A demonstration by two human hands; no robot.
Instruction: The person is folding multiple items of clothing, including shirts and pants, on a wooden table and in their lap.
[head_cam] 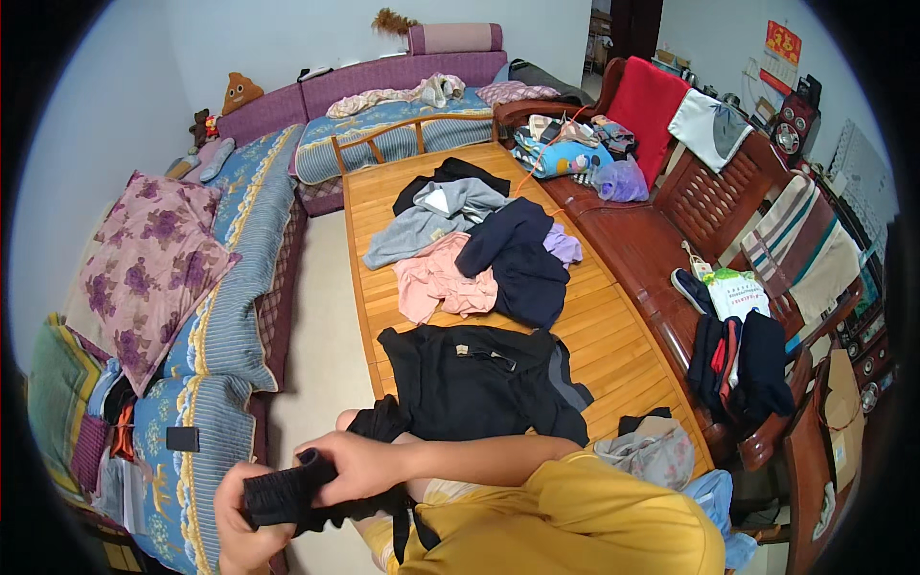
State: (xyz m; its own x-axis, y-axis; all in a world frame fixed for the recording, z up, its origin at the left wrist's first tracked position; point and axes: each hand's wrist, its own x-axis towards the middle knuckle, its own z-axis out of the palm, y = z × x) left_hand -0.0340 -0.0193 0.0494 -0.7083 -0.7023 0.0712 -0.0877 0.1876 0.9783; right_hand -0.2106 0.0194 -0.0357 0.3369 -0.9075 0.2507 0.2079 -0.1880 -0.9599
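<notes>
At the lower left, both hands grip a black garment (277,497) with a gathered elastic band, bunched up between them. My left hand (248,514) holds the band's left end, the thumb in front. Reaching across from the right, my right hand (366,463) clasps the other end of the band. Part of the black cloth hangs over my lap, partly hidden by my right forearm. A black top (474,381) lies spread on the slatted wooden bed (618,345) before me. Behind it are a pink garment (445,277), a navy garment (521,259) and a grey garment (431,215) in a heap.
To the left runs a sofa with a blue patterned cover (230,345), bearing a floral pillow (162,251) and a dark flat object (182,439). A wooden bench (611,237) on the right holds folded dark clothes (763,359) and a purple plastic bag (622,180). A light-coloured garment (650,449) lies near my right side.
</notes>
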